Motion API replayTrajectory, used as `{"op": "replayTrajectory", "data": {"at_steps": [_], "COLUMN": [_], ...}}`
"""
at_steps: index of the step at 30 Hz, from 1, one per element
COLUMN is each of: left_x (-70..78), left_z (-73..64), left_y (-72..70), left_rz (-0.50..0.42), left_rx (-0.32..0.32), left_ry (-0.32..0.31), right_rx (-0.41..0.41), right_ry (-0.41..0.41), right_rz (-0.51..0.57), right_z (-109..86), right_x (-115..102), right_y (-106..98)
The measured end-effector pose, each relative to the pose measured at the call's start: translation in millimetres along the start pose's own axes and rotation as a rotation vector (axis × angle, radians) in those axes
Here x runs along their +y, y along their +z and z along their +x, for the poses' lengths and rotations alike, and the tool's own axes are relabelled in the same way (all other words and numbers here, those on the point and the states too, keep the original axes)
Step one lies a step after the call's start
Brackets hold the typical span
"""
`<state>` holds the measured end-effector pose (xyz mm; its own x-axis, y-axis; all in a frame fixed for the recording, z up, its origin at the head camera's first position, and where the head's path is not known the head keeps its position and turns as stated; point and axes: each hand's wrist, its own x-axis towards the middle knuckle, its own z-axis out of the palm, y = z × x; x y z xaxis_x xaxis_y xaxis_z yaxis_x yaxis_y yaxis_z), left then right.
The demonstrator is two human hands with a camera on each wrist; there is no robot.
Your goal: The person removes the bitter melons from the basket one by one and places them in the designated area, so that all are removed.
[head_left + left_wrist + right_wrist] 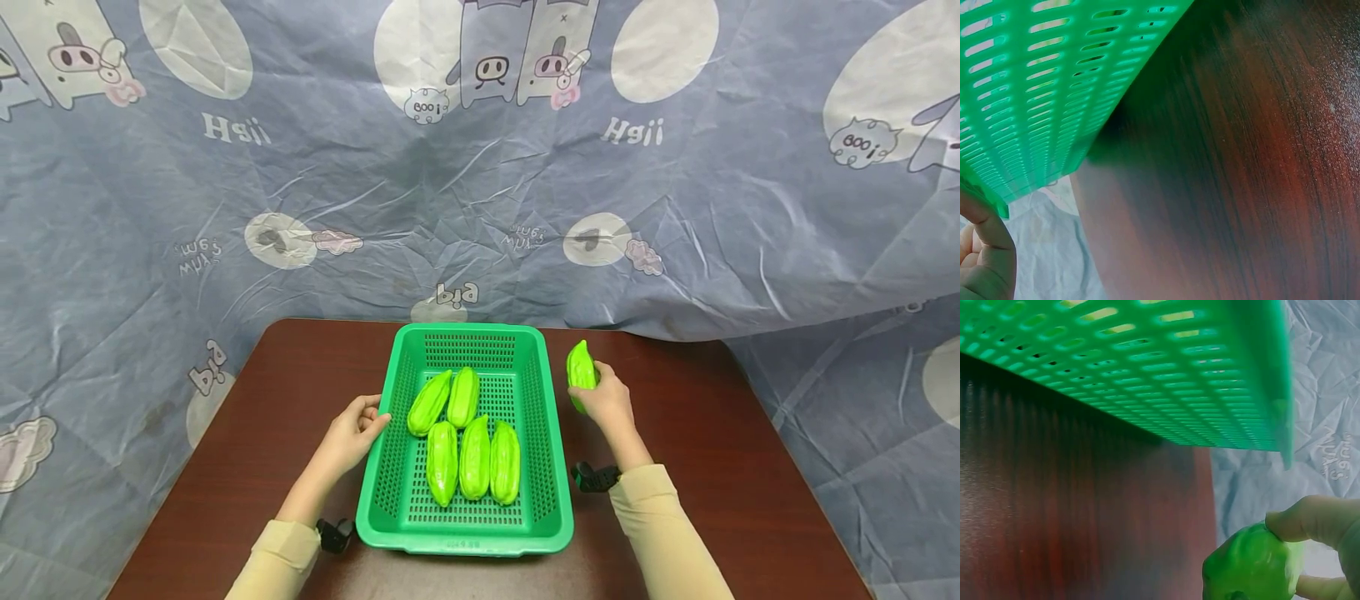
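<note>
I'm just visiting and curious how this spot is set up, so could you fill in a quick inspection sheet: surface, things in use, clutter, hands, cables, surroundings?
Surface: reddish-brown table with wood grain.
Things in use: green basket holding five gourds, two at the far end and three nearer; a sixth gourd outside it, on the right.
Clutter: nothing seen.
Hands: left hand grips the basket's left rim; right hand holds the sixth gourd. Each wrist wears a black device.
Cables: nothing seen.
Surroundings: grey-blue sheet with cartoon prints, wrinkled, behind and beside the table.
</note>
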<state>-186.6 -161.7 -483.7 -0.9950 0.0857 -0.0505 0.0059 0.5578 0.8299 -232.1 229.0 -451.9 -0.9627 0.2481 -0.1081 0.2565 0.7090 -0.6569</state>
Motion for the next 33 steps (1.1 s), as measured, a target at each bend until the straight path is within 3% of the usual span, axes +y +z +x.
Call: {"op": "replayTrajectory", "data": {"at_steps": [33], "left_x": [-4.0], "left_z": [0.6], "left_y": [1.7], "left_rz": [-0.033], "left_rx": [0.007], "left_ry": [0.000], "right_rx": [-0.015], "right_ry": [-0.009], "right_rz": [-0.005], "right_z": [-1.3], "right_x": [39], "right_y": [38]}}
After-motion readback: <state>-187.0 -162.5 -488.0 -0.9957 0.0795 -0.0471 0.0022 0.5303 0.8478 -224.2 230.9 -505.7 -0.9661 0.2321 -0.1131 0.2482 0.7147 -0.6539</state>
